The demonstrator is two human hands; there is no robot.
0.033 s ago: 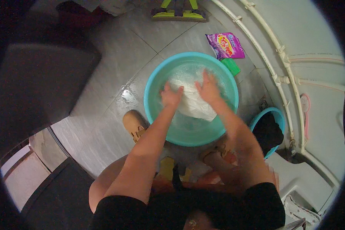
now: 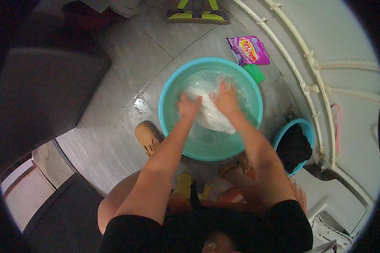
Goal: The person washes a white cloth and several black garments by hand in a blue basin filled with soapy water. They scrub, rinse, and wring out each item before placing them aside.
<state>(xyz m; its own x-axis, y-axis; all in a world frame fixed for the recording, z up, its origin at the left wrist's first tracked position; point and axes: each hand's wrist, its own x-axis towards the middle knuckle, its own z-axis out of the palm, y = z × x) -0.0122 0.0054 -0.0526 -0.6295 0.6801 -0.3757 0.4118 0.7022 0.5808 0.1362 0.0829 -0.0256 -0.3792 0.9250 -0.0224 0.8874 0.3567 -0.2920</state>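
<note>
White cloth (image 2: 217, 118) in the cloudy water (image 2: 202, 142) of the big blue-green tub (image 2: 161, 105), down by both hands. Left hand (image 2: 189, 105) at the cloth's left side, thumb and fingers apart, not in a fist; hard to tell if pinching the cloth or just touching it. Right hand (image 2: 226, 101) over the cloth's right part, blurry, fingers spread; hard to tell here too if holding any of it. Probably only partway along: cloth already wet, but not wrung out and not out of the tub. Just outside the tub's far right edge, a green block (image 2: 254, 74), and past that, a purple packet (image 2: 249, 50). Right of the tub, on the near side, a small blue bucket (image 2: 310, 134) with dark cloth (image 2: 292, 147) inside, so none of that in the tub. Farther right of the tub, a pink brush (image 2: 337, 120). Left of the tub, a tan shoe (image 2: 146, 134). Well past the tub's far side, a yellow-green mop (image 2: 196, 17).
</note>
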